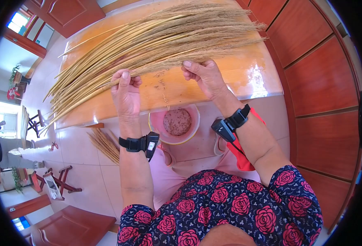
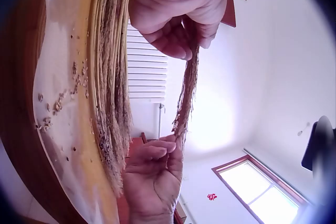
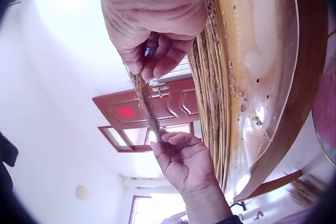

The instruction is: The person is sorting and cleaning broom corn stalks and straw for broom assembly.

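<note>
Between the two hands stretches a brushy seed head of a dry stalk, raised over the near side of the table. The left hand pinches it at one end between thumb and fingers. At the other end the right hand pinches it, thumb against curled fingers. A small shiny metal piece shows inside the right hand's fingers in the right wrist view. Behind the hands a wide layer of long dry stalks lies across the table, brushy ends to the right.
Loose seeds are scattered on the wooden table. Below its near edge stands a pink tub with bits inside. More stalks lie low at the left. Red cabinets line the right; folding stools and another person are at the left.
</note>
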The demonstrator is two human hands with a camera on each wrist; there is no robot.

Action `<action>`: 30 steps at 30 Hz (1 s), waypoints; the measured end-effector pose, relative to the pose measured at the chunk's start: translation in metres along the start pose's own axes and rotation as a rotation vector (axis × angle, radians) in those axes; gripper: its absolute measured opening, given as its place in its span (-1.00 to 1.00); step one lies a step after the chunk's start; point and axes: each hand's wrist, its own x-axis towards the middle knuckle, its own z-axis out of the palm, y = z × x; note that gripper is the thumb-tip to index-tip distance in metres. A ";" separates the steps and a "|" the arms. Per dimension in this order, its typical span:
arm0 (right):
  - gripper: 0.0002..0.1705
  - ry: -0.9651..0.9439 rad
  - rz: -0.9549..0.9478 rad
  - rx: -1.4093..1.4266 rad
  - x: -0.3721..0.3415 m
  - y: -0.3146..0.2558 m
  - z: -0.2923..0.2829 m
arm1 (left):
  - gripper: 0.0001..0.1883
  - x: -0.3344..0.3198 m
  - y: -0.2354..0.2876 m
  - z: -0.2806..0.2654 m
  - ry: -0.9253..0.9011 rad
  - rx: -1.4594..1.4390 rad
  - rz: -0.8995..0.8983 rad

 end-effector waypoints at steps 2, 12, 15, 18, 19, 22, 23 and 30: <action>-0.77 0.035 0.017 -0.044 0.000 0.001 -0.001 | -0.86 0.001 0.000 0.000 0.035 0.014 0.030; -0.69 0.138 0.014 -0.227 0.001 0.003 0.000 | -0.87 0.003 0.004 -0.003 0.137 0.068 0.090; -0.70 0.110 -0.015 -0.178 0.001 0.004 -0.001 | -0.86 0.003 0.004 -0.004 0.140 0.062 0.069; -0.71 0.100 -0.031 -0.199 0.001 0.004 -0.002 | -0.84 0.002 0.005 -0.001 0.111 0.071 0.031; -0.70 0.102 -0.026 -0.199 0.001 0.004 -0.002 | -0.84 0.001 0.007 0.003 0.082 0.085 0.023; -0.68 0.112 -0.011 -0.202 0.001 0.004 -0.003 | -0.84 -0.001 0.005 0.011 0.038 0.114 -0.004; -0.68 0.117 -0.006 -0.205 0.002 0.005 -0.004 | -0.85 -0.001 0.004 0.012 0.032 0.122 -0.013; -0.64 0.137 -0.031 -0.224 0.001 0.004 -0.003 | -0.91 0.003 0.002 0.001 -0.006 0.136 0.038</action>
